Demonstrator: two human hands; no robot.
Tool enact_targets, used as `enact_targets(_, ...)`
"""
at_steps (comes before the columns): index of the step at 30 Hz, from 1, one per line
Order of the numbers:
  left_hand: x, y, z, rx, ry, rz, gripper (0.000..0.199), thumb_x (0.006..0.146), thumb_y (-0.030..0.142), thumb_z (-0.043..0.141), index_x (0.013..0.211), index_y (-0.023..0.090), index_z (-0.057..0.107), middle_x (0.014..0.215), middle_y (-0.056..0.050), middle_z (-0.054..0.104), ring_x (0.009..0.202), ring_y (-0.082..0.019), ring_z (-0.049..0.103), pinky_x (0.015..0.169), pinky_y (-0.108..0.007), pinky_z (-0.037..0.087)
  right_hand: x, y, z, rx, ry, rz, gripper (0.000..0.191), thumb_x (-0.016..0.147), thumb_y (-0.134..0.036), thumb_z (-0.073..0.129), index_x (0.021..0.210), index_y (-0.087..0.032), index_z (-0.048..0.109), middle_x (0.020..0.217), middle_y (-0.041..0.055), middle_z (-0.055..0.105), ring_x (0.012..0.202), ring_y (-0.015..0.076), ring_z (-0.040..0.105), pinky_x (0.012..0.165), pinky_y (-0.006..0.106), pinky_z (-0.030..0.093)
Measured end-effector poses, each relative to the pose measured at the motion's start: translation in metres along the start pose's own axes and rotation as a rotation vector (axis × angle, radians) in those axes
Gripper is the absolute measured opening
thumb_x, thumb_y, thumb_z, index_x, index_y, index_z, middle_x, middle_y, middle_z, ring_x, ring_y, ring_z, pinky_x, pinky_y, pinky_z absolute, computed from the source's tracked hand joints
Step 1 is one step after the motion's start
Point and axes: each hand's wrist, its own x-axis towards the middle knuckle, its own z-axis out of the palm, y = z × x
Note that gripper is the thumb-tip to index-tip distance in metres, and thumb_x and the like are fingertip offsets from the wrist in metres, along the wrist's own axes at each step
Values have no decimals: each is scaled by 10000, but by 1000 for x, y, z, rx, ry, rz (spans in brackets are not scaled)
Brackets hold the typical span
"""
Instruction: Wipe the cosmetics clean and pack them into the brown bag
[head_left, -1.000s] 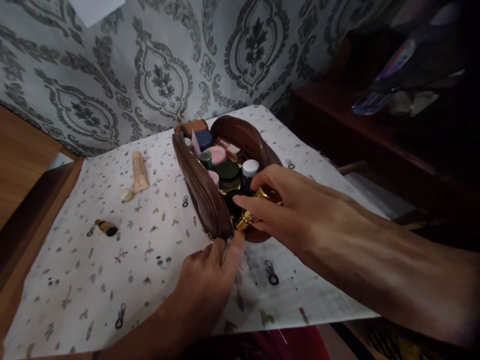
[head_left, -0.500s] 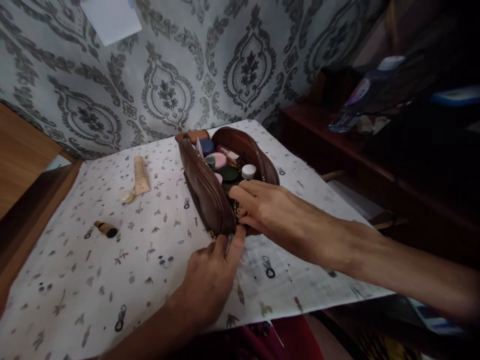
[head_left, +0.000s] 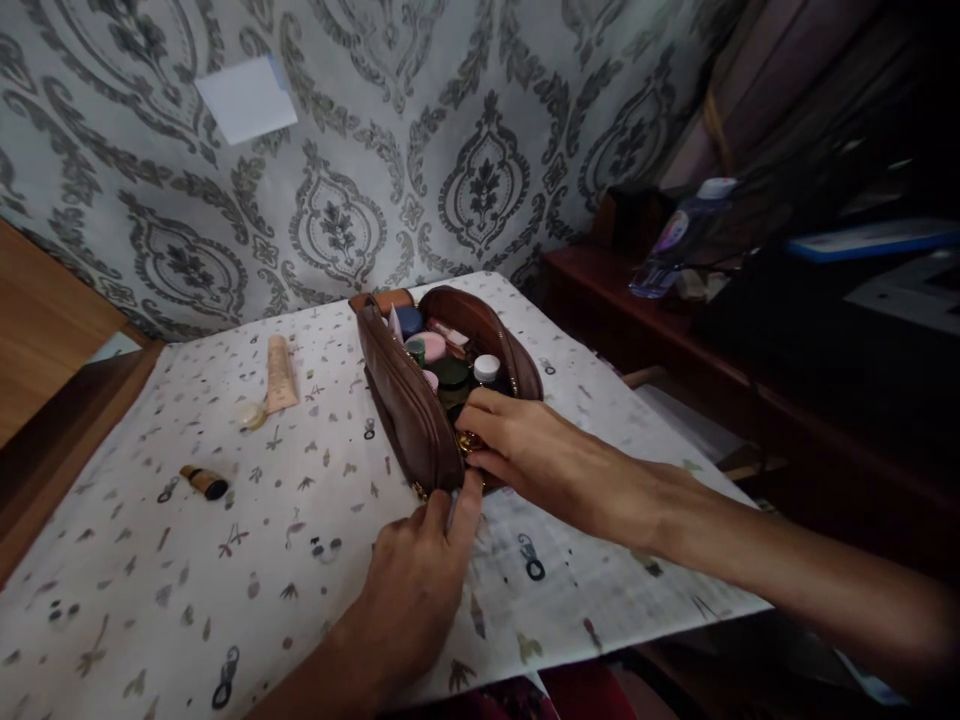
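Observation:
A brown makeup bag (head_left: 409, 410) stands unzipped on the table, packed with cosmetics. Inside it I see a white-capped container (head_left: 486, 368), a dark green round jar (head_left: 452, 373), a pink item (head_left: 429, 346) and a blue item (head_left: 407, 321). My left hand (head_left: 420, 565) holds the bag's near end, its fingers against the edge by the zip. My right hand (head_left: 525, 440) reaches into the near end of the opening, thumb and fingers closed around something gold-coloured, mostly hidden by the fingers.
On the white patterned cloth (head_left: 300, 580) left of the bag lie a beige tube (head_left: 280, 372), a small round pale item (head_left: 252, 415) and a gold-and-black small tube (head_left: 204, 482). A clear bottle (head_left: 675, 240) stands on the dark red furniture (head_left: 592, 285) to the right. A patterned wall backs the table.
The view has tilted up slightly, so everything sits lower in the picture. Both hands stay at the bag's near end, and more of the gold-coloured thing shows at my right fingers.

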Motion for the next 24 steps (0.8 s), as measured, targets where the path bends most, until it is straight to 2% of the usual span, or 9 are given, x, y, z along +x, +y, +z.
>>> enact_targets(5,0,0,0,7,20,14,777,805,3,476,1498,148,155,1091,-105,653,782,-229,701,606,-343,587,5,2,4,57,-31,15,171,875,-46,535,865,-131,683,913,67,601,736,123,578,634,229,449)
enact_targets(11,0,-1,2,42,79,14,777,787,-20,444,1491,152,161,1047,-87,665,750,-206,698,592,-311,574,0,4,7,125,44,-8,246,869,-26,481,966,-144,674,804,33,662,711,128,597,659,234,474)
enact_targets(15,-1,-4,5,52,120,45,785,777,-29,440,1495,144,173,1023,-86,672,708,-196,692,552,-288,552,-9,5,3,150,204,-41,247,904,-87,479,1037,-165,672,824,28,699,712,131,631,652,236,499)
enact_targets(19,-2,-7,8,52,129,55,808,766,-18,463,1504,139,176,1004,-86,677,682,-201,689,525,-288,541,-24,5,1,175,443,-80,224,934,-125,482,979,-162,699,881,51,736,725,135,675,630,228,517)
enact_targets(22,-1,-9,7,32,102,39,816,763,-11,483,1507,163,198,1037,-95,683,712,-206,699,554,-292,550,-37,7,6,230,574,-78,200,937,-145,512,985,-162,706,869,43,751,707,127,691,603,211,529)
enact_targets(24,0,-10,6,2,91,33,820,772,-8,486,1514,184,197,1056,-99,686,755,-210,705,585,-295,559,-45,9,12,283,618,-84,190,936,-157,531,1013,-170,704,874,40,759,704,123,699,610,208,545)
